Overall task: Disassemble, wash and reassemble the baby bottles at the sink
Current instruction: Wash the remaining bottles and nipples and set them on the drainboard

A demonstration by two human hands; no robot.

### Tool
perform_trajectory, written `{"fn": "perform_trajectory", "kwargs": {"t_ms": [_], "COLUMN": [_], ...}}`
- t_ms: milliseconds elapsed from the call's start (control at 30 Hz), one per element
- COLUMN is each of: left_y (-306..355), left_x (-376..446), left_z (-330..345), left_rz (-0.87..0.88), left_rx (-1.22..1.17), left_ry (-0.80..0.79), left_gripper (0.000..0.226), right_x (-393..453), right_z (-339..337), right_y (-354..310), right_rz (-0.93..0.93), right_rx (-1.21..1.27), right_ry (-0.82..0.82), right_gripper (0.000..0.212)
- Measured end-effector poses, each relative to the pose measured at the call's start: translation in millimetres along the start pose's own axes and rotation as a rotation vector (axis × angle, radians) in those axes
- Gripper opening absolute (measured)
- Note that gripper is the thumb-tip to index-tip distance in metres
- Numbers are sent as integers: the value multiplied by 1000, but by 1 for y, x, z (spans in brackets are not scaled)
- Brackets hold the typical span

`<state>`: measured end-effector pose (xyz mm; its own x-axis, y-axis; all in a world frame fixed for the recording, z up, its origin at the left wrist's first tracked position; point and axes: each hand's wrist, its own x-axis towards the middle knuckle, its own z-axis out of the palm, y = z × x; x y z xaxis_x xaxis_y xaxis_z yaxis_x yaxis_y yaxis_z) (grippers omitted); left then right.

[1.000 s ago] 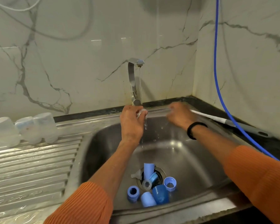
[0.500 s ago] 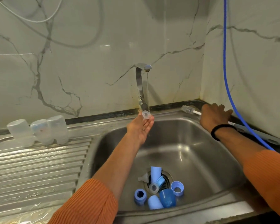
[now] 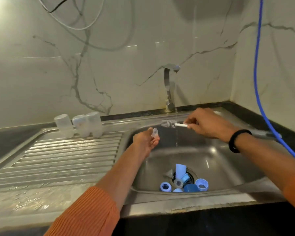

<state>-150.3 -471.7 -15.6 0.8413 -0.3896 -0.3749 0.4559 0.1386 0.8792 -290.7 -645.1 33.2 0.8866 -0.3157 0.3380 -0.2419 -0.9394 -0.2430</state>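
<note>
Now my left hand (image 3: pixel 147 140) pinches the clear teat (image 3: pixel 155 132) over the sink (image 3: pixel 228 160), left of the tap's stream, while my right hand (image 3: pixel 206 123) grips the brush (image 3: pixel 169 123) handle. I should ease the bristles inside gently, turning them under the water without stretching the teat.

Around the steel-grey sink (image 3: pixel 216 160), the wall (image 3: pixel 126 65) behind is cream marble with grey veins. Above its right rim hangs a bright blue hose (image 3: pixel 256 68). At its drain lie light blue rings (image 3: pixel 201 184) and a darker blue cap (image 3: pixel 191 188). Over it are orange ribbed sleeves (image 3: pixel 85 213), a black wristband (image 3: pixel 236 140) and a brush (image 3: pixel 169 123), seemingly grey-bristled on white.
</note>
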Motion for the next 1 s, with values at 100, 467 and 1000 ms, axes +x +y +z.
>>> {"fn": "perform_trajectory", "kwargs": {"t_ms": [100,467,1000], "left_y": [1,10,9], "left_x": [-9,-3,-2], "left_z": [-11,-13,-19], "left_rz": [-33,1,33], "left_rx": [-133,-212,-151], "left_ry": [1,-19,-288], "left_gripper": [20,24,27], "right_x": [-10,-18,-10], "right_z": [9,32,30], "right_y": [-14,-25,-11], "right_rz": [-141,-277,316], "right_rx": [92,88,1078], "right_ry": [-23,152,-282], "right_gripper": [18,25,16]}}
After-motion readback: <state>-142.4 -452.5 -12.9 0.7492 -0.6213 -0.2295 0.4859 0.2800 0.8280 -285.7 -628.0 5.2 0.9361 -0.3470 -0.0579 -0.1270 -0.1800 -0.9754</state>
